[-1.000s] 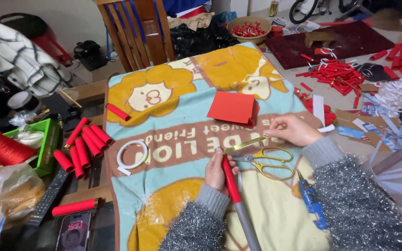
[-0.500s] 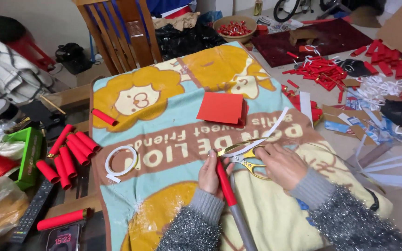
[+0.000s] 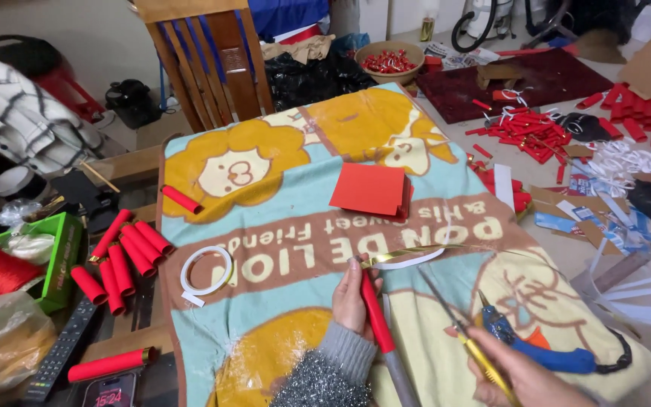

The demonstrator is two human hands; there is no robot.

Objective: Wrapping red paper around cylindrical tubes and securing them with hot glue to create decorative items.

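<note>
Red paper tube (image 3: 375,320) lay clenched in the left hand (image 3: 352,301) on the cartoon blanket (image 3: 280,188), gold strip (image 3: 408,256) at its tip. Right hand (image 3: 525,380) gripped scissors (image 3: 457,335) beside the tube; blades could nick fingers or tear the strip.

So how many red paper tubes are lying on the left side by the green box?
7: five bunched tubes beside the green box, one on the blanket's edge, one near the remote. Others may be hidden.
</note>
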